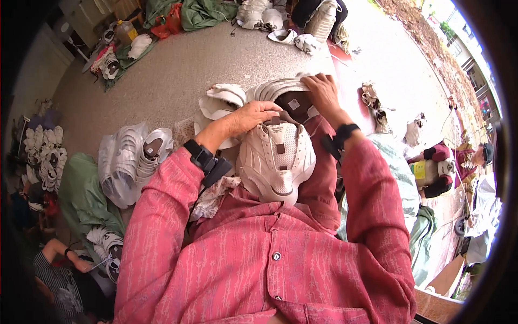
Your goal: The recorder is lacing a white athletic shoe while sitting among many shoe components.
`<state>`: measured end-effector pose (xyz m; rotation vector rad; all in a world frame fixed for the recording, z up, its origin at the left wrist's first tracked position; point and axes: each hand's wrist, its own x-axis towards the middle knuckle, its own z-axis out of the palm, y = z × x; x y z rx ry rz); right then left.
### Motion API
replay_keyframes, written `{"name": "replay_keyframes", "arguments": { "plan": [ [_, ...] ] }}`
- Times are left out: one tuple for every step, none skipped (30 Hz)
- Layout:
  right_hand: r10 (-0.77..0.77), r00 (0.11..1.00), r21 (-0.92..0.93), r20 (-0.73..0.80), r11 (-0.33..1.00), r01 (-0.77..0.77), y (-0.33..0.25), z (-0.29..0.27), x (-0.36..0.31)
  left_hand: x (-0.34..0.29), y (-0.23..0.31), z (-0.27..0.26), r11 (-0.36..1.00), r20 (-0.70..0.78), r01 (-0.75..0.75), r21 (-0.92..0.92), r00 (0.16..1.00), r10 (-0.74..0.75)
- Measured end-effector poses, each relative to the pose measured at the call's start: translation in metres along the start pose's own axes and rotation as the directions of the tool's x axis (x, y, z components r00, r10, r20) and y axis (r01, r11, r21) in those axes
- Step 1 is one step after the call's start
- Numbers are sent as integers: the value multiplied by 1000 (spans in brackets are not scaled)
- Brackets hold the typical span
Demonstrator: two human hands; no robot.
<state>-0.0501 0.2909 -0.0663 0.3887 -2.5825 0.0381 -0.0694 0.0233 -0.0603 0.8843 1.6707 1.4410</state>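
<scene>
A cream sneaker upper [253, 156] lies over my lap, its toe toward me, with empty eyelets along both sides of its tongue. My left hand [254, 117] pinches the top of the tongue, near a brown tab. At the far end, several nested heel collars [270, 89] stand around a dark lining with a small white label. My right hand [322, 96] grips the collar rim on the right, thumb hidden behind the fingers. Just left of these, another pale upper [224, 99] rests beyond my left wrist. Both wrists wear black bands.
Bagged white uppers [123, 162] stand at the left beside a green cloth [83, 183]. Another person's hand [82, 264] works on a shoe at the lower left. More shoes [377, 108] lie on the ground to the right, and a person sits farther right. Shoe piles [259, 15] are at the back.
</scene>
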Motion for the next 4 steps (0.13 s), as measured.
{"name": "replay_keyframes", "arguments": {
  "plan": [
    [-20, 999, -15, -34, 1000, 19, -3, -6, -7, -1, 3, -2, 999, 6, 49, -6, 999, -49],
    [-31, 999, -17, -34, 999, 31, -8, -12, -11, -2, 3, -2, 999, -3, 43, -10, 999, -43],
    [-33, 997, 115, -64, 993, 40, -11, -19, -14, -2, 3, -2, 998, -7, 59, 4, 998, -59],
    [-25, 995, 244, -93, 969, 48, -17, -32, -16, -3, 2, 1, 997, -7, 77, 20, 997, -77]
  ]
}}
